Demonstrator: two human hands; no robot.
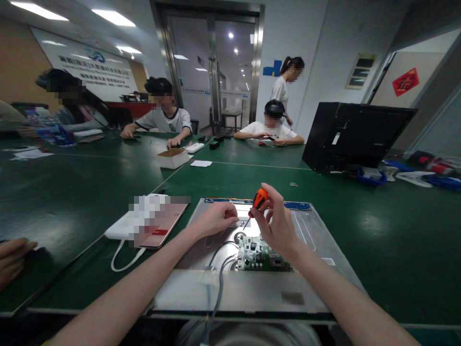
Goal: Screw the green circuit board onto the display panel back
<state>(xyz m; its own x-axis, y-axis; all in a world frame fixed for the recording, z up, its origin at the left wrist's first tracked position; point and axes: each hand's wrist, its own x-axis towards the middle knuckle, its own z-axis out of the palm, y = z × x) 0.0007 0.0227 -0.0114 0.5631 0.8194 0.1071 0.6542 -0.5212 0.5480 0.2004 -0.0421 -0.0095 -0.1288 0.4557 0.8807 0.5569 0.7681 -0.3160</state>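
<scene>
A flat silver metal panel (309, 235) lies face down on the green table in front of me. A small green circuit board (257, 254) sits on it, with grey cables (216, 283) running toward me. My right hand (277, 226) is closed round an orange-handled screwdriver (260, 198), whose tip points down at the panel just above the board. My left hand (216, 218) rests on the panel beside the tip, fingers curled in a pinch; what they hold is hidden.
A white device with a cable and a pinkish pad (151, 223) lie left of the panel. A black monitor back (355, 137) stands at the right, a small cardboard box (173, 157) further back. Several people sit at the far table side; another person's hand (12, 259) shows at left.
</scene>
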